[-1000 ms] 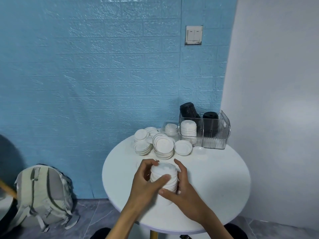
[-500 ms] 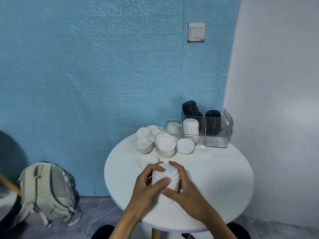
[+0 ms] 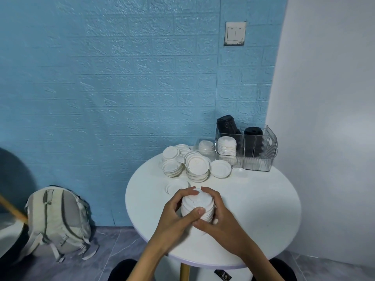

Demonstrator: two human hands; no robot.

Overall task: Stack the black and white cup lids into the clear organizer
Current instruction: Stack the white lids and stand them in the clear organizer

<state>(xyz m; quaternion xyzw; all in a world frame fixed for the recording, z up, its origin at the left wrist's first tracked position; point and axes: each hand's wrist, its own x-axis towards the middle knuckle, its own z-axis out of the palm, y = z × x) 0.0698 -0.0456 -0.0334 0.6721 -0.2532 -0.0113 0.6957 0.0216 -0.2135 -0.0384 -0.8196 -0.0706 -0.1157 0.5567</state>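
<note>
A stack of white lids (image 3: 196, 205) stands near the front of the round white table (image 3: 263, 209). My left hand (image 3: 174, 216) grips it from the left, my right hand (image 3: 218, 218) from the right, fingers curled over its top. The clear organizer (image 3: 257, 159) sits at the table's back right; it holds a white lid stack (image 3: 226, 146) and two black lid stacks (image 3: 226, 124) (image 3: 253, 141). Several loose piles of white lids (image 3: 196, 166) lie left of the organizer.
A single lid (image 3: 176, 186) lies flat just behind my hands. A grey backpack (image 3: 56, 222) leans on the blue wall at the lower left. A white wall stands close on the table's right.
Both hands have closed further around the white stack, fingertips now meeting over its top. The stack stays at the same spot on the table.
</note>
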